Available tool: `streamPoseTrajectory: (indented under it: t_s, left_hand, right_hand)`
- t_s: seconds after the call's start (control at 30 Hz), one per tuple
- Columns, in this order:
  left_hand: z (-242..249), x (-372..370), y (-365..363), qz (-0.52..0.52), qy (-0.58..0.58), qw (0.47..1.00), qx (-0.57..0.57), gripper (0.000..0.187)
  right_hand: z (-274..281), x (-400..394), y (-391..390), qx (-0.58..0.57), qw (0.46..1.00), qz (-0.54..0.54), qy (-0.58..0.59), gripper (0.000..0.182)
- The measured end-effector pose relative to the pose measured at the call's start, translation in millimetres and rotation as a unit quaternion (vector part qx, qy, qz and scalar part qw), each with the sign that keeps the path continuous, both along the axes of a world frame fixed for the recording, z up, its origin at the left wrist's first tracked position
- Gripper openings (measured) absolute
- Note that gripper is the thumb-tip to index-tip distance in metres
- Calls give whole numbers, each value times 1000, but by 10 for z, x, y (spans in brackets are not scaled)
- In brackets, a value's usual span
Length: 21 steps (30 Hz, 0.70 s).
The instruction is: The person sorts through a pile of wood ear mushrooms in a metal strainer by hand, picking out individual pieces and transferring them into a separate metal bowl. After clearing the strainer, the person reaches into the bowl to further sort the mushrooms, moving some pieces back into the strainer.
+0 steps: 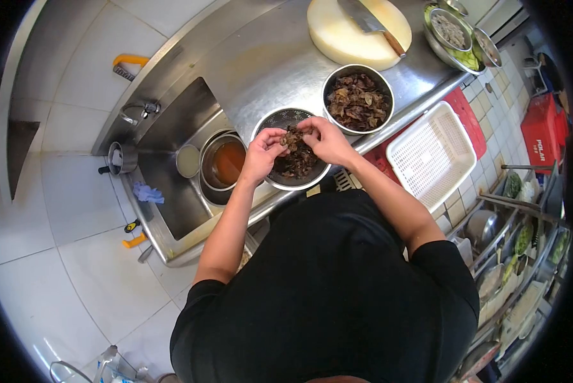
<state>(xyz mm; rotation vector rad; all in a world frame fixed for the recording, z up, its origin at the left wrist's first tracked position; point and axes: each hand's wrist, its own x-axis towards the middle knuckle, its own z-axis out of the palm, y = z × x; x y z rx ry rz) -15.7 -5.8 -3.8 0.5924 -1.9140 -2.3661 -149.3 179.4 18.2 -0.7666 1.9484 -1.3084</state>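
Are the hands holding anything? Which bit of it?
Yes: a dark, crinkly clump. The left hand pinches its left edge; the right hand touches its other side, maybe gripping.

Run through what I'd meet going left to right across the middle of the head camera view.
Handled metal pot, small round container, pot of brown liquid, left hand, right hand, white plastic basket, red box.
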Motion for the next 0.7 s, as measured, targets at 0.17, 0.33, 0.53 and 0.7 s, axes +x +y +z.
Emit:
streamPoseTrajectory:
  t_s: [0.17, 0.33, 0.53, 0.7]
  left_hand:
    - [123, -62, 180, 8, 46, 998, -40, 28]
    - [172, -72, 62, -14, 13, 999, -45, 17]
    - [204, -70, 149, 30, 17, 999, 28, 10]
    - [145, -99, 187, 81, -2, 997, 3, 7]
  right_hand:
    - [179, 109, -51, -52, 998, -27, -9, 30]
    - [-1, 42, -101, -128, 981, -45, -140, 15]
    - [-52, -38, -15, -119, 967, -7, -225, 20]
    - [161, 107, -42, -87, 989, -63, 100, 27]
